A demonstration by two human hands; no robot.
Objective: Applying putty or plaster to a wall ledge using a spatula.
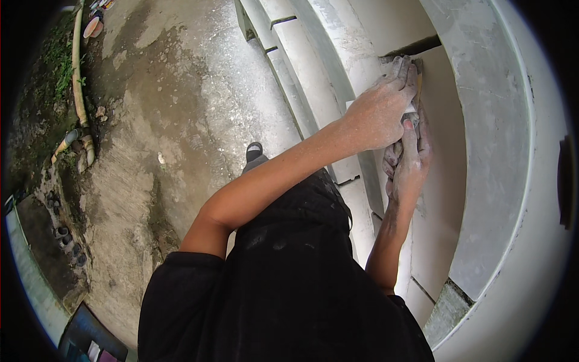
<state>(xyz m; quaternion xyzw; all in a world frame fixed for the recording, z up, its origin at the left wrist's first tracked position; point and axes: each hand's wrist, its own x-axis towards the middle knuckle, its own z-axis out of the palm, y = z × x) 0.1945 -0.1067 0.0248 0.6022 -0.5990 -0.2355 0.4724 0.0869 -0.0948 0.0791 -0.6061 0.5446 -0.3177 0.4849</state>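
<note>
Reaching across to the right, my dust-covered left hand (380,111) is closed, its fingers bent over toward the pale wall panel (443,163). Just below it, my right hand (413,154) is also closed, with its thumb up by the left hand. Between the two hands shows a small white and grey piece (411,110), mostly covered by fingers. A thin tan edge (420,75) peeks out past the left fingertips; whether it belongs to the same piece I cannot tell. White powder coats both hands.
Grey stepped ledges (325,60) run beside the panel, with a dark gap (416,46) above the hands. A curved grey band (497,151) borders the right. On the left lies a stained concrete floor (139,181), with a pipe (78,78) and shoes (65,238) along its edge.
</note>
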